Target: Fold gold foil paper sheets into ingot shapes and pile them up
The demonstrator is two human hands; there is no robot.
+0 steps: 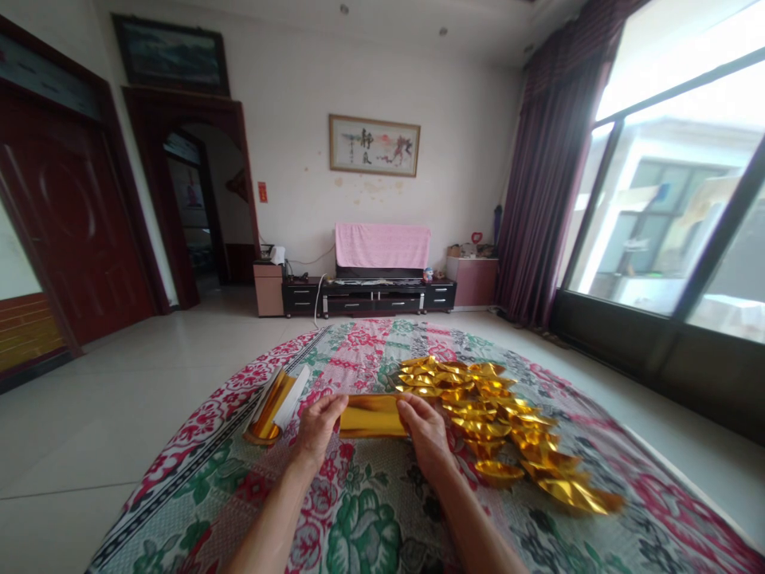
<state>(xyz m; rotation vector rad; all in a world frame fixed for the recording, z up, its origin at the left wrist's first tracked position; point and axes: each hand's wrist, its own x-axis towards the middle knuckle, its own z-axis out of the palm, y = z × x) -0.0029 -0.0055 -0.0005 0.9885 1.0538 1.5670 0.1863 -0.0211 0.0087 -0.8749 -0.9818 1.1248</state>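
A sheet of gold foil paper is stretched between my two hands, folded into a long strip above the floral cloth. My left hand pinches its left end, fingers closed on the paper. My right hand grips its right end the same way. A pile of several folded gold paper ingots lies just right of my right hand and runs toward the near right. A stack of unfolded gold sheets rests on the cloth to the left of my left hand.
The floral cloth covers a round surface in a tiled living room. A low dark TV cabinet with a pink cloth over the screen stands at the far wall. Dark red doors are on the left, large windows with purple curtains on the right.
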